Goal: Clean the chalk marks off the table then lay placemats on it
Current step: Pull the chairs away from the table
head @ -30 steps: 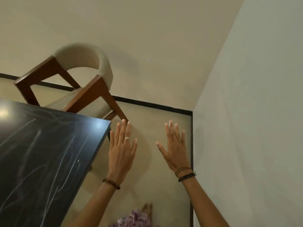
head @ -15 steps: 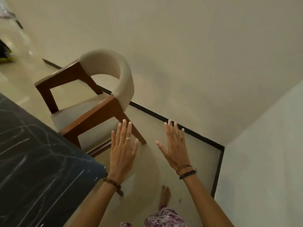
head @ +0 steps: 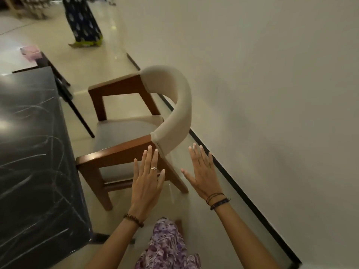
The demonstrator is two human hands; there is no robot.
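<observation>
The black table (head: 37,162) fills the left side, its top covered in white chalk marks (head: 38,171). Just beside it stands a wooden armchair (head: 139,121). Left hand (head: 147,181) and right hand (head: 202,175) hover in front — fingers straight, holding nothing.

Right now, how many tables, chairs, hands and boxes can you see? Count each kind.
Tables: 2, the chalk-marked black table and a second table behind it
Chairs: 1, the wooden chair
Hands: 2, left hand, right hand
Boxes: 1, pink box
Total: 6
</observation>
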